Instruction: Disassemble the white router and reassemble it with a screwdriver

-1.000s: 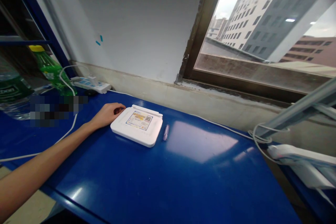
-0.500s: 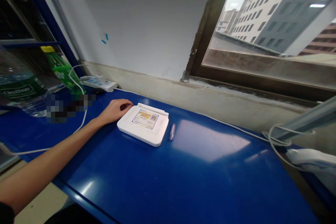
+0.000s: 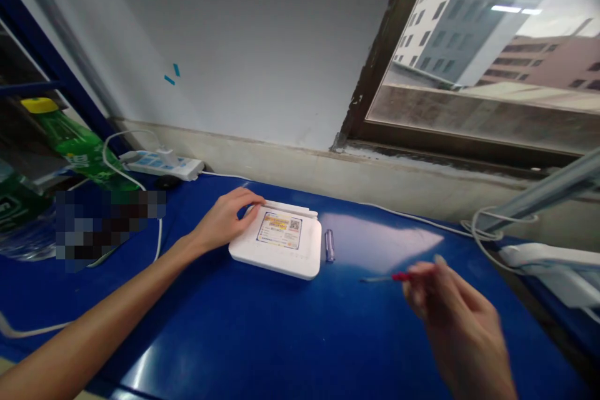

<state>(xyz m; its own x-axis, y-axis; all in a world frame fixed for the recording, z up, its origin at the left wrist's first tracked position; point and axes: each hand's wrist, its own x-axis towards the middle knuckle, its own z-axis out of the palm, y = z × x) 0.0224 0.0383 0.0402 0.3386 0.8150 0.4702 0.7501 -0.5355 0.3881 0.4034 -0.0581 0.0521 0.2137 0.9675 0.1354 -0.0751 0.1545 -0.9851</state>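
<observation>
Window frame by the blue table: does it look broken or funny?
Yes, the lower left of the window frame looks damaged: its edge is rough and flaky, not smooth like the painted wall beside it.

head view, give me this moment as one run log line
left hand: on white plastic device | right hand: holds red-handled small screwdriver | beside device: clear tube | surface: blue tabletop

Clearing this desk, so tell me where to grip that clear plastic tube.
Pinch the clear plastic tube across its middle, from above on its right side: it lies flat on the blue desk, close beside the white device, so its left is tight, and the right hand is that side.
</observation>
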